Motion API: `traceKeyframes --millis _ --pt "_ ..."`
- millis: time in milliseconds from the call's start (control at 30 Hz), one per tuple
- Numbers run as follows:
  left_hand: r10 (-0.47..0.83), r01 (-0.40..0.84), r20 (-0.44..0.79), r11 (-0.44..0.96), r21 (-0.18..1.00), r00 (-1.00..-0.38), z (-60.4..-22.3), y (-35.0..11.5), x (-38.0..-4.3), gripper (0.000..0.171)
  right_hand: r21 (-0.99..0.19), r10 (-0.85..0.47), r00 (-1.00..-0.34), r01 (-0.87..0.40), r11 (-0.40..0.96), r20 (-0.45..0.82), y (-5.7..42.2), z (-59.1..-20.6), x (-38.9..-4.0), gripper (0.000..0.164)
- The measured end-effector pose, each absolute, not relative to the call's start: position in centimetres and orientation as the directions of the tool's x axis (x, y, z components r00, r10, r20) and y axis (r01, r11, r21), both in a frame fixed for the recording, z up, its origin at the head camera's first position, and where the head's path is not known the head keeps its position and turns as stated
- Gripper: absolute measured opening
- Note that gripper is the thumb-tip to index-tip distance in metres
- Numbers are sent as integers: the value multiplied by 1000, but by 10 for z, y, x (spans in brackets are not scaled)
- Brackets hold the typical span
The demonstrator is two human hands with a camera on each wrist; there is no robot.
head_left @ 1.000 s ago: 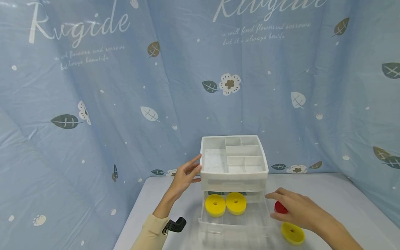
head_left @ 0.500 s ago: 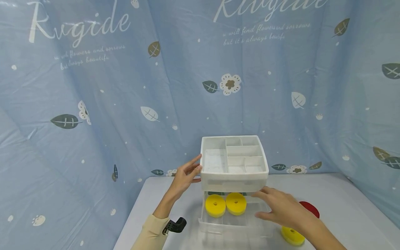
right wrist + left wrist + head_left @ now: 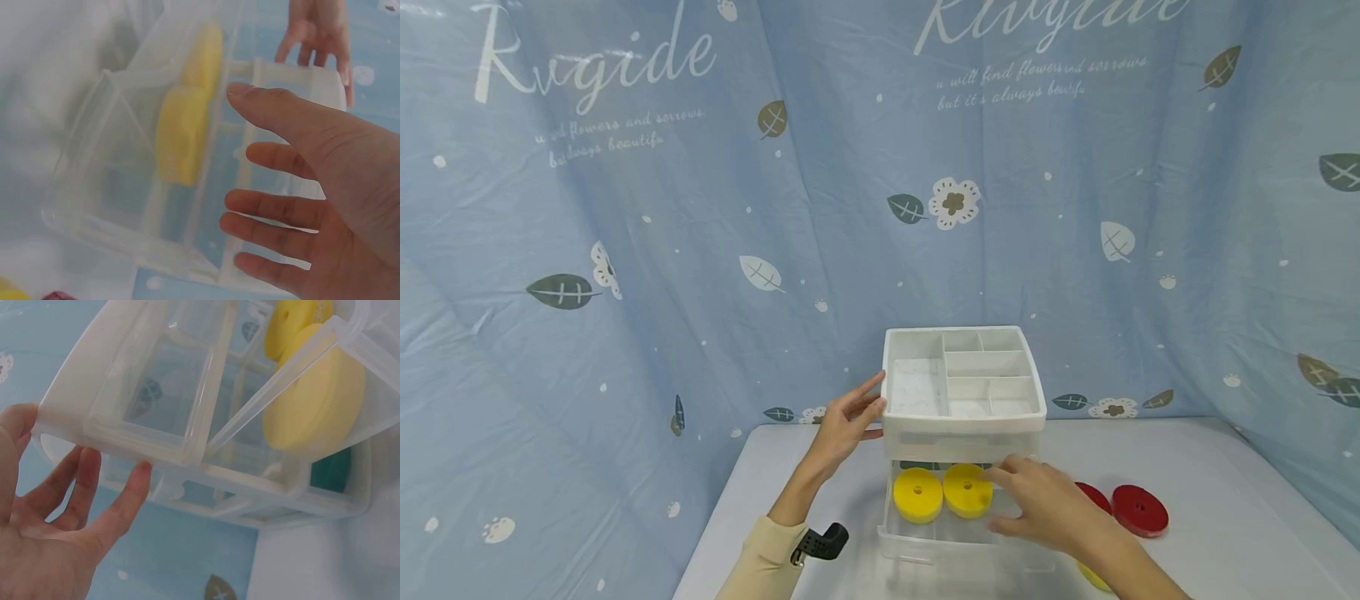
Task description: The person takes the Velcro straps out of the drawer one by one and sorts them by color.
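A white drawer unit (image 3: pixel 964 424) stands with one clear drawer (image 3: pixel 934 550) pulled out. In that drawer two yellow discs with centre holes lean side by side, the left disc (image 3: pixel 917 495) and the right disc (image 3: pixel 967 491). My left hand (image 3: pixel 837 435) touches the unit's left side with its fingertips; in the left wrist view the fingers (image 3: pixel 128 500) lie along the frame's edge. Over the drawer's right part hovers my right hand (image 3: pixel 1048 504), its fingertips close to the right yellow disc. Spread fingers with nothing between them show in the right wrist view.
Right of the unit, a red disc (image 3: pixel 1140 510) lies on the white table (image 3: pixel 1232 500). A second red disc (image 3: pixel 1092 496) and a yellow disc (image 3: pixel 1093 577) are partly hidden by my right arm. A green object (image 3: pixel 331 472) shows low in the unit. A patterned curtain (image 3: pixel 820 208) hangs behind.
My right hand has moved left from beside the red disc to over the drawer, near the right yellow disc. Both red discs now show on the table. The left hand stays in place.
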State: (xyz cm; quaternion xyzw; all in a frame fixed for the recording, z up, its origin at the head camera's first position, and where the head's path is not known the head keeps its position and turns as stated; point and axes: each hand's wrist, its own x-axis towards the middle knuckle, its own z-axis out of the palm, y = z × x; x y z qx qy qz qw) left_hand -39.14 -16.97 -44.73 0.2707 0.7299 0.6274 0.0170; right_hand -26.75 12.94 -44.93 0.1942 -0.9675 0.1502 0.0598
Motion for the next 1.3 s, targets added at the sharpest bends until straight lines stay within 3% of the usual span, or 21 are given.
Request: traceKeyframes --millis 867,1300 --pt "418 345 290 60 937 -861 -447 -170 -393 51 -264 -419 -897 -443 857 143 108 -479 -290 64" --pt "446 351 295 48 935 -845 -426 -170 -373 53 -144 -457 -866 -489 860 204 100 -484 -294 54"
